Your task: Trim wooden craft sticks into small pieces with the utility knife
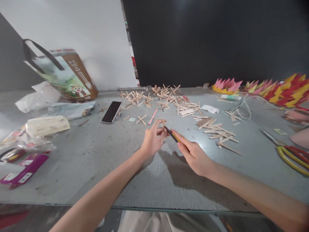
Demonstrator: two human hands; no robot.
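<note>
Two bare hands meet above the middle of a grey bench (96,180). The left hand (153,138) pinches a small wooden stick (163,123) near its fingertips; whether it is one stick or several joined is hard to tell. The right hand (196,158) has its fingers wrapped around a slim black-and-yellow tool (174,137), its tip at the stick; the exact contact is hidden.

Beyond the hands, towards the back of the bench, lies a heap of crossed sticks (138,96), many seemingly assembled already. A single cross (141,120) lies apart, beside a pink strip (153,116) and near a phone (111,112).

To the right, loose sticks (218,132) lie scattered, not crossed into shapes. The work therefore appears well advanced but unfinished: a good number of crosses made, one piece in hand, and many sticks unused. Whether the crosses are glued cannot be told.
</note>
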